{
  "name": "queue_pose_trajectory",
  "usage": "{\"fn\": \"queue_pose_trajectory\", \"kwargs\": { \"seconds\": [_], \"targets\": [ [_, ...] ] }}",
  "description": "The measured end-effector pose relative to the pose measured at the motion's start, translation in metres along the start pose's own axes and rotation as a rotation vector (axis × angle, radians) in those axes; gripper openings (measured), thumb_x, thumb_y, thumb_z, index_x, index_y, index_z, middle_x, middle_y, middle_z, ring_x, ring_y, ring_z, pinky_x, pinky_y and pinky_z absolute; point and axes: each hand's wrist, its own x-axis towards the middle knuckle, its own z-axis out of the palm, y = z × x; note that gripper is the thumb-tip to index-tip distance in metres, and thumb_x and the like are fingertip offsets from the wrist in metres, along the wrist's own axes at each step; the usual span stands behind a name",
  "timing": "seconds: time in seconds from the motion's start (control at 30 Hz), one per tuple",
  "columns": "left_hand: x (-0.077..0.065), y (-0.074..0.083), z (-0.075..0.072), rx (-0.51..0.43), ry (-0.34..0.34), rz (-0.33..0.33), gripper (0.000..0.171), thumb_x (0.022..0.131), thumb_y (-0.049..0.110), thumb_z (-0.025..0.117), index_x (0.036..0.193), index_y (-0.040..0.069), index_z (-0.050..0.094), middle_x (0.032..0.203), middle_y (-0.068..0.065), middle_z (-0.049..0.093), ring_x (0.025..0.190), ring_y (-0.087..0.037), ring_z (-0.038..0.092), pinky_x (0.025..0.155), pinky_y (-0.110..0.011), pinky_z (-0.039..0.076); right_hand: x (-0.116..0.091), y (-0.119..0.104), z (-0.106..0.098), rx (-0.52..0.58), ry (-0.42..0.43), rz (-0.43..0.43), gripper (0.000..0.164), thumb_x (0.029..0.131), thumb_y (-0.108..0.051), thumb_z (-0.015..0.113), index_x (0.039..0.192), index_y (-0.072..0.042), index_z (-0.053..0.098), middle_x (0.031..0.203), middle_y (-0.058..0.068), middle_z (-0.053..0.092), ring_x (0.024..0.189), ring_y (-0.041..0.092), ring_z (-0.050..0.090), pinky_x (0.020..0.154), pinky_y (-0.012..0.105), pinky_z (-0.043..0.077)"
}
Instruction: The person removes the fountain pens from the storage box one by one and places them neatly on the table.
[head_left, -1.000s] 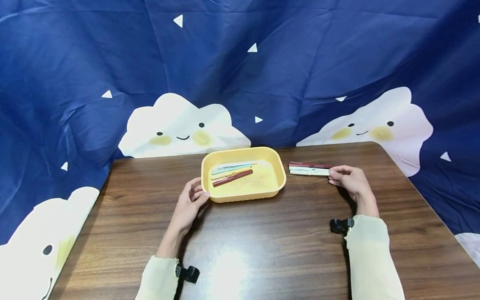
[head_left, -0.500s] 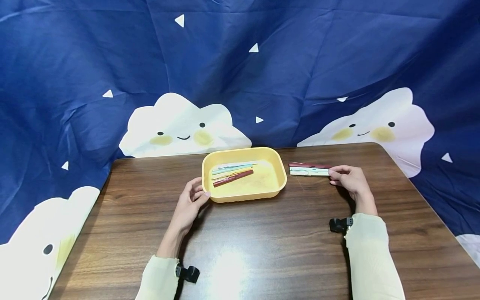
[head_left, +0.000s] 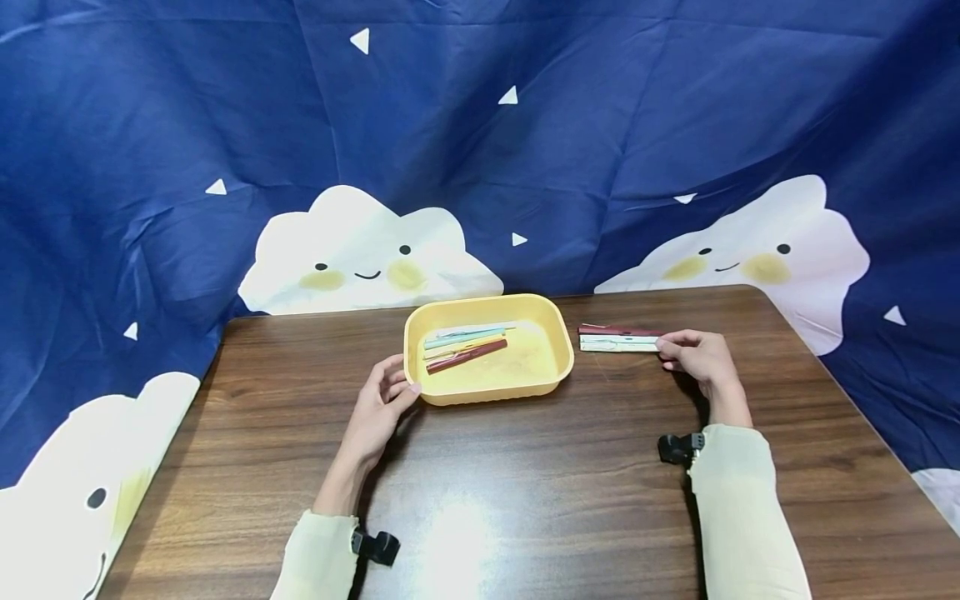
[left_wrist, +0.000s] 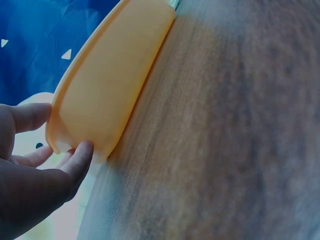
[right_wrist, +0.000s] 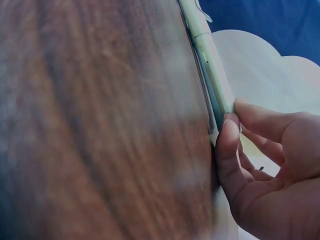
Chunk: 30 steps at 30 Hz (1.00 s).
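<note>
My left hand (head_left: 378, 408) holds the near left corner of a yellow plastic tray (head_left: 495, 396), its thumb and fingers on the wall in the left wrist view. Inside the tray lie a dark red pen (head_left: 467, 356), a yellow pen (head_left: 463, 347), a light blue pen (head_left: 461, 337) and a whitish one behind them. To the tray's right, a second dark red pen (head_left: 622, 331) lies alongside pale pens on the table. The right hand (head_left: 701, 358) pinches the right end of a pale green pen (right_wrist: 217, 67) between thumb and forefinger. Its fingers partly hide the pens' right ends.
The brown wooden table (head_left: 540, 500) has its far edge just behind the tray and pens. A blue curtain (head_left: 480, 150) with white clouds hangs behind it. Black wrist cameras are strapped at both sleeves. Light glares off the table's near middle.
The right hand and forearm have shifted very slightly up and left. The left hand, tray and pens look the same.
</note>
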Motion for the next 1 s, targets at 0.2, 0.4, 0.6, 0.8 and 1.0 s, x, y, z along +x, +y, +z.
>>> {"fn": "queue_pose_trajectory", "kwargs": {
  "seconds": [0.2,0.4,0.6,0.8,1.0],
  "targets": [
    [0.0005,-0.0002,-0.0005,0.004,-0.004,0.001,0.058,0.096,-0.001,0.065,0.149,0.003,0.04,0.135,-0.023,0.053,0.114,-0.027,0.054,0.087,-0.021,0.05,0.0004,-0.0008,0.0014,0.001,0.019,0.009,0.029,0.097,-0.003,0.067,0.113,0.02,0.062,0.076,-0.009,0.065,0.07,0.001,0.062,0.066,0.021,0.058],
    [0.0003,0.0003,-0.0009,0.008,-0.002,0.0,0.058,0.096,-0.001,0.065,0.149,0.003,0.04,0.135,-0.023,0.053,0.114,-0.026,0.053,0.088,-0.021,0.05,0.0006,-0.0005,0.0028,0.028,0.025,0.002,0.032,0.095,0.001,0.067,0.115,0.024,0.059,0.075,-0.009,0.065,0.069,0.0,0.062,0.065,0.02,0.058],
    [0.0005,0.0002,-0.0011,0.012,-0.002,0.003,0.058,0.096,0.0,0.065,0.149,0.003,0.04,0.135,-0.023,0.053,0.114,-0.027,0.053,0.088,-0.021,0.05,0.0007,-0.0005,0.0024,0.046,0.024,-0.002,0.032,0.096,0.0,0.067,0.116,0.023,0.058,0.074,-0.011,0.065,0.069,0.0,0.061,0.064,0.02,0.058],
    [0.0,-0.0001,-0.0008,0.017,-0.003,0.001,0.058,0.097,0.0,0.065,0.149,0.002,0.04,0.135,-0.023,0.052,0.115,-0.028,0.053,0.088,-0.021,0.05,-0.0027,-0.0037,0.001,-0.023,0.025,-0.033,0.034,0.097,-0.004,0.067,0.119,0.019,0.058,0.082,-0.009,0.065,0.071,0.001,0.06,0.065,0.021,0.058],
    [-0.0001,0.0005,-0.0006,0.015,-0.004,0.002,0.058,0.097,0.0,0.065,0.149,0.002,0.04,0.135,-0.023,0.052,0.116,-0.029,0.053,0.088,-0.02,0.05,-0.0037,-0.0078,0.0031,-0.048,-0.012,-0.059,0.038,0.099,-0.01,0.066,0.124,0.017,0.057,0.091,-0.008,0.063,0.077,0.002,0.06,0.069,0.024,0.059]
  ]
}}
